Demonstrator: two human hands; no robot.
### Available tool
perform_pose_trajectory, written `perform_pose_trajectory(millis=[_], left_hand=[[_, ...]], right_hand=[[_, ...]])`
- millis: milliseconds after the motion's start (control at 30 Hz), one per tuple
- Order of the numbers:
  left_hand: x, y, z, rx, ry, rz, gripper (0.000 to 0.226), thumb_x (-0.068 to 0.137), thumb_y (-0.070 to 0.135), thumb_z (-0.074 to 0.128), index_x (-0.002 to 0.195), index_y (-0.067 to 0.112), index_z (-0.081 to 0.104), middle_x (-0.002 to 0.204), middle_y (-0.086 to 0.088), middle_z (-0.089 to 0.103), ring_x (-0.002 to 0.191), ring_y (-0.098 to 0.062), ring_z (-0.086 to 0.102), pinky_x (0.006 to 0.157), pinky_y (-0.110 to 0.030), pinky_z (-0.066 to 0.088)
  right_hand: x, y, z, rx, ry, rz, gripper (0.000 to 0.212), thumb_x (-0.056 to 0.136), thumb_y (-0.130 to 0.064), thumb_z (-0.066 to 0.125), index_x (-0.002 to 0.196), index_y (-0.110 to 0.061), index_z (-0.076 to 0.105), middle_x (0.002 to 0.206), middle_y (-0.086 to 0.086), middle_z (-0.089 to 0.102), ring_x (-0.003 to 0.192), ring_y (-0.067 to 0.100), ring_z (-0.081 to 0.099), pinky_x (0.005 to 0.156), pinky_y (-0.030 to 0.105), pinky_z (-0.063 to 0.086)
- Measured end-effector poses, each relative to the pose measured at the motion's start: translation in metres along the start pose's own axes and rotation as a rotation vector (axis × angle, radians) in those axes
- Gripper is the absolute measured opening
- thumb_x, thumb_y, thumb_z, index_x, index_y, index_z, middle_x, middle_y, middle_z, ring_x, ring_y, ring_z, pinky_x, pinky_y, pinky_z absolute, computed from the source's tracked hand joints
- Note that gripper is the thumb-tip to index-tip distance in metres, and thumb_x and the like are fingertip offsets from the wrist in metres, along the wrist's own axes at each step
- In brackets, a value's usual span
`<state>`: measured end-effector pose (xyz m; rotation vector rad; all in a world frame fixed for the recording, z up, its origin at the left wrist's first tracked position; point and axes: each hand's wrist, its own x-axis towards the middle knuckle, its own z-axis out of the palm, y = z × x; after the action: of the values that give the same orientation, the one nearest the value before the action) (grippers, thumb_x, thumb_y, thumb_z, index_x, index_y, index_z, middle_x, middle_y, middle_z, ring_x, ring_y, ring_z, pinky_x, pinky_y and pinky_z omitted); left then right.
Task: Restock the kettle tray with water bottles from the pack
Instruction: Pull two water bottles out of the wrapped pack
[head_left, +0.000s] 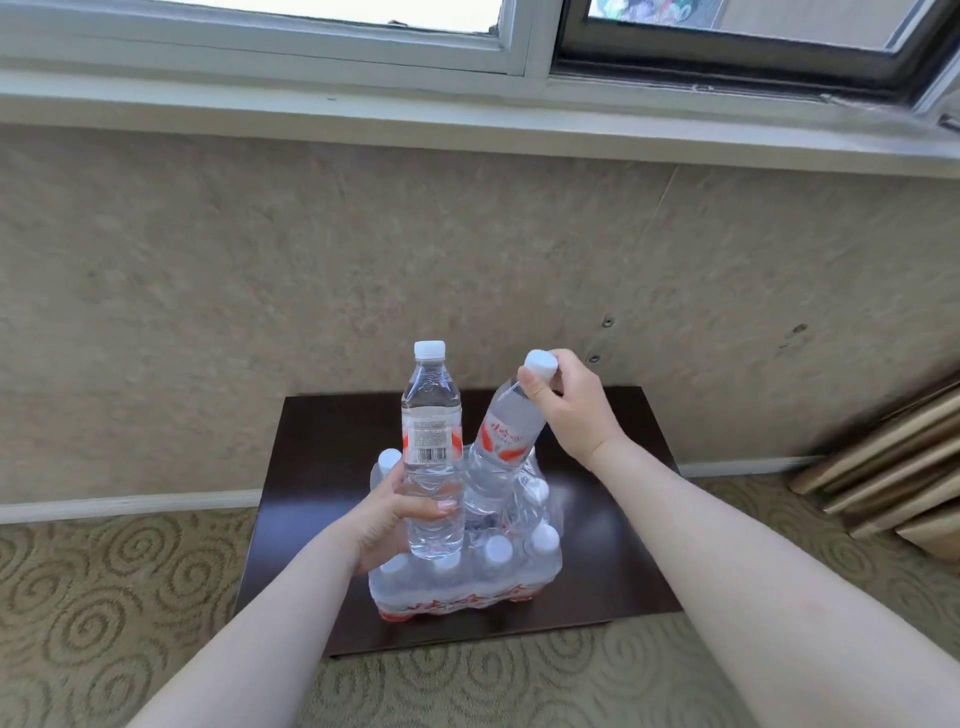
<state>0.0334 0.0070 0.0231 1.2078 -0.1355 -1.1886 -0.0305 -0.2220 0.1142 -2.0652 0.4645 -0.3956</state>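
Note:
A shrink-wrapped pack of water bottles (467, 582) with white caps and red labels sits on a low dark table (613, 545). My left hand (387, 519) grips the lower body of one clear bottle (431, 431), held upright above the pack. My right hand (569, 402) holds a second bottle (506, 441) by its neck, just under the white cap. That bottle is tilted to the right and its base is still down inside the torn wrap. No kettle tray is in view.
The table stands against a beige wall under a window sill (467, 111). Patterned carpet (104, 597) surrounds it. Folded curtain fabric (893, 467) lies on the floor at the right.

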Motion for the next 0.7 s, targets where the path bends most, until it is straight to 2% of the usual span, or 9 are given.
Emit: perform_pose_trajectory(millis=[133,233,333,400,500,600,700], left_hand=[[0.0,-0.003,0.004,-0.07,-0.109,-0.009,0.081,0.069,0.004,0.077,0.14,0.026,0.044,0.133,-0.015,0.063,0.121,-0.035,0.061,0.1,-0.057,0.048],[0.003,-0.003,0.01,-0.146,-0.141,-0.016,0.083,0.068,0.008,0.078,0.143,0.017,0.043,0.136,-0.019,0.06,0.122,-0.037,0.06,0.094,-0.053,0.052],[0.004,0.005,0.016,-0.167,-0.187,0.006,0.07,0.069,0.013,0.075,0.136,0.014,0.054,0.129,-0.016,0.065,0.117,-0.034,0.063,0.089,-0.047,0.055],[0.003,0.011,0.018,-0.118,-0.188,0.021,0.065,0.068,0.012,0.075,0.131,0.014,0.058,0.123,-0.015,0.068,0.113,-0.032,0.066,0.089,-0.047,0.055],[0.002,0.013,0.017,-0.041,-0.129,0.043,0.075,0.066,0.002,0.073,0.137,0.009,0.047,0.127,-0.021,0.064,0.114,-0.035,0.064,0.093,-0.047,0.053],[0.001,0.01,0.018,-0.014,-0.141,0.033,0.076,0.067,0.0,0.072,0.138,0.008,0.045,0.13,-0.022,0.062,0.119,-0.037,0.062,0.094,-0.047,0.053],[0.003,0.006,0.021,0.001,-0.145,0.036,0.076,0.068,-0.004,0.071,0.138,0.008,0.045,0.134,-0.025,0.059,0.122,-0.041,0.058,0.101,-0.053,0.048]], right_hand=[[0.03,-0.029,-0.024,0.132,0.116,0.009,0.017,0.095,-0.032,0.058,0.088,-0.017,0.055,0.09,0.005,0.061,0.079,0.014,0.054,0.075,0.031,0.046],[0.039,-0.036,-0.032,0.197,0.129,0.02,0.015,0.096,-0.032,0.056,0.086,-0.021,0.055,0.093,0.006,0.062,0.086,0.017,0.056,0.082,0.039,0.049],[0.035,-0.03,-0.029,0.198,0.101,0.047,0.017,0.096,-0.031,0.056,0.093,-0.014,0.056,0.094,0.007,0.062,0.088,0.019,0.058,0.087,0.044,0.051],[0.03,-0.027,-0.025,0.226,0.119,0.075,0.019,0.096,-0.03,0.057,0.096,-0.011,0.058,0.094,0.008,0.063,0.088,0.02,0.059,0.087,0.046,0.051],[0.026,-0.023,-0.027,0.399,0.164,0.156,0.026,0.091,-0.031,0.065,0.093,-0.005,0.064,0.093,0.014,0.068,0.084,0.023,0.063,0.079,0.046,0.052],[0.024,-0.022,-0.028,0.576,0.084,0.246,0.03,0.085,-0.036,0.071,0.088,-0.006,0.071,0.091,0.013,0.072,0.083,0.023,0.067,0.08,0.042,0.055],[0.023,-0.019,-0.022,0.757,-0.059,0.318,0.027,0.083,-0.042,0.068,0.09,-0.015,0.066,0.092,0.006,0.069,0.089,0.024,0.065,0.087,0.042,0.052]])
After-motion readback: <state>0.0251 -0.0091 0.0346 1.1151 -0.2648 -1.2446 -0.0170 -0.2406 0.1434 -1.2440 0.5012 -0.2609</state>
